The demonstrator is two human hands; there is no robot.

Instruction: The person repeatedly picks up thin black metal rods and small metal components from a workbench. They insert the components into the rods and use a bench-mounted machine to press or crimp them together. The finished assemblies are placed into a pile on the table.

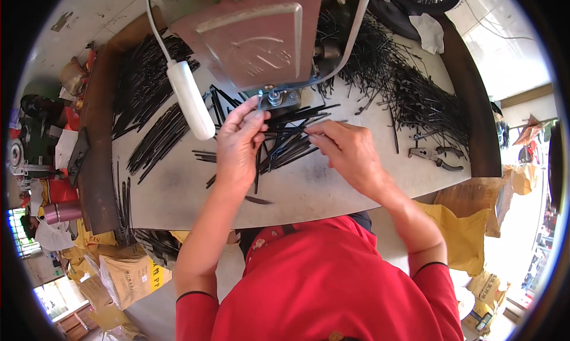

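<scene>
My left hand (238, 140) is closed, thumb and forefinger pinched together right beside the small metal tool (274, 96) under the machine head (255, 41). What sits between those fingertips is too small to make out. To the right, my right hand (350, 148) pinches the end of a thin black strip (286, 129), which runs across toward my left hand. Below and around both hands lies a loose pile of similar black strips (288, 151) on the pale worktable (178, 204).
A white lamp (191, 100) hangs on a cord left of my left hand. More black strips lie in bundles (157, 139) at left and in a large heap (409, 92) at right. Pliers (438, 156) rest near the right edge. Raised brown boards (482, 127) border the table.
</scene>
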